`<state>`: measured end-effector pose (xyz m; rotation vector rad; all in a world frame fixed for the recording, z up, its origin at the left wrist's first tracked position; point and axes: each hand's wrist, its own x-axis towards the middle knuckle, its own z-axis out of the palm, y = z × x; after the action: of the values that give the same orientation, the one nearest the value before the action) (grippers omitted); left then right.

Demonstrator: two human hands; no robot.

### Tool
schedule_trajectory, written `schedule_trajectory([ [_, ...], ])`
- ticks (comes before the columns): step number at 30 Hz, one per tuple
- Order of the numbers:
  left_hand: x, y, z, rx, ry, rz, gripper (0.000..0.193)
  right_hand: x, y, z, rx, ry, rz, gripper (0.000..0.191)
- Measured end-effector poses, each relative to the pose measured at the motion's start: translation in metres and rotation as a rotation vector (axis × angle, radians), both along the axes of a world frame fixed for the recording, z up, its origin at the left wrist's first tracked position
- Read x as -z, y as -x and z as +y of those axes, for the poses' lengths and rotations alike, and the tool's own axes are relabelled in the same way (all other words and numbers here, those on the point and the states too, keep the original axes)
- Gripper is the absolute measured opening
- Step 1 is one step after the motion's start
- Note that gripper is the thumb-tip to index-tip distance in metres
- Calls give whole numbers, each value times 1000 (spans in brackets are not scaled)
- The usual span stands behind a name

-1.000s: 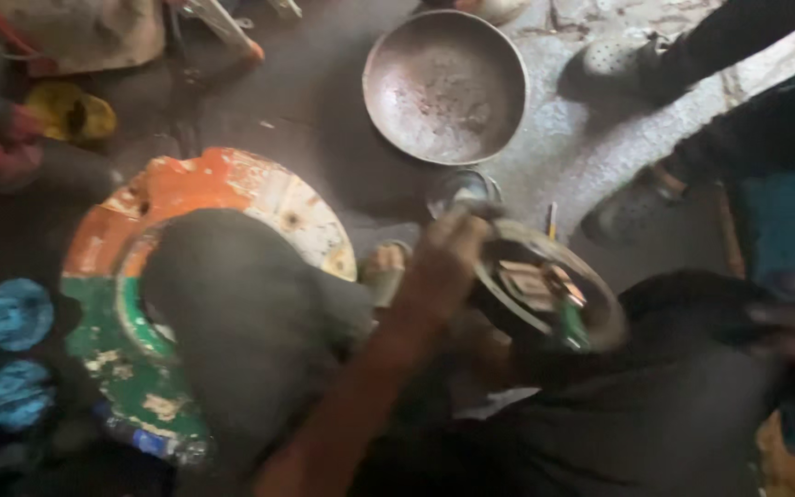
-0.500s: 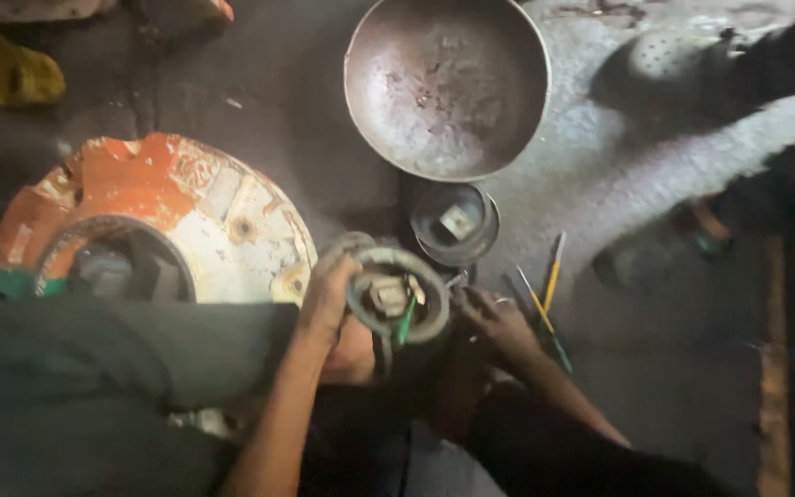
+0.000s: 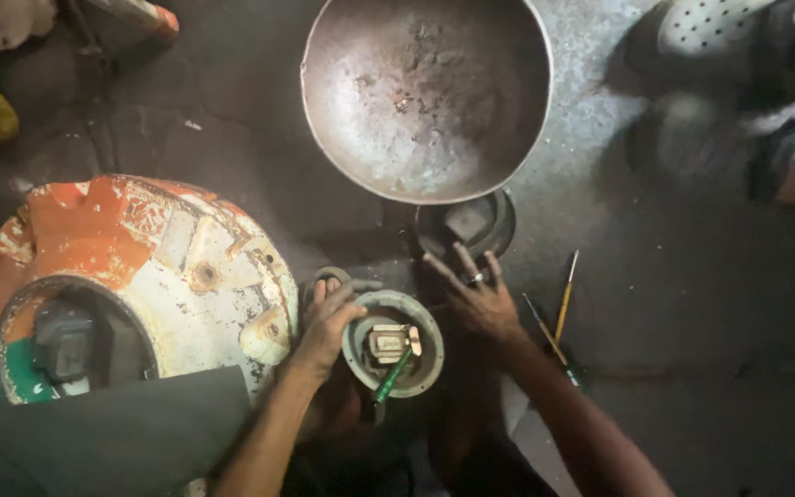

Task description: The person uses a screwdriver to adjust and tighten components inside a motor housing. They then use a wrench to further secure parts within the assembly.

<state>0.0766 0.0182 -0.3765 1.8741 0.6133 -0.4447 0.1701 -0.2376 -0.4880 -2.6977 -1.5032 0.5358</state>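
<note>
My left hand (image 3: 326,320) grips the left rim of a round metal housing (image 3: 427,354) that rests low in front of me. A green-handled tool (image 3: 392,376) lies across its middle, over a small metal block. My right hand (image 3: 477,296) is spread flat with fingers apart just to the right of the housing and holds nothing; a ring shows on one finger. A small dark round cap (image 3: 471,224) with a square piece in it sits just beyond my right fingertips.
A big rusty metal bowl (image 3: 425,92) sits on the grey floor at the top. A worn orange-and-white round casing (image 3: 158,262) lies at the left. Two thin yellow-handled tools (image 3: 563,308) lie right of my forearm. Another person's shoe (image 3: 720,28) shows top right.
The view has swung and closed in on the floor. The round housing has come down from mid-air to rest before me, and my right hand has let go and spread open beside it.
</note>
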Motion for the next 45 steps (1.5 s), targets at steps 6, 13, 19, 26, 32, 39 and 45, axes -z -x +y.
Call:
schedule_trajectory([
  [6, 3, -14, -11, 15, 62, 61, 43, -5, -25, -20, 61, 76, -39, 80],
  [13, 50, 3, -14, -194, 540, 14, 41, -13, -55, -55, 161, -51, -257, 73],
  [19, 61, 13, -6, -525, 413, -119, 41, 11, -13, -49, -36, -189, -44, 47],
  [26, 30, -29, 6, -441, 629, -122, 37, 18, 16, -38, -36, -245, 157, 49],
  [32, 32, -45, -17, -536, 575, -89, 37, 8, -3, -82, 169, -310, -92, 79],
  [39, 64, -37, -45, -344, 211, 24, 28, -27, 5, -106, 593, -200, -101, 57],
  [45, 95, -35, -70, -218, -208, -1, 34, -89, 40, -53, 1031, -671, 336, 29],
])
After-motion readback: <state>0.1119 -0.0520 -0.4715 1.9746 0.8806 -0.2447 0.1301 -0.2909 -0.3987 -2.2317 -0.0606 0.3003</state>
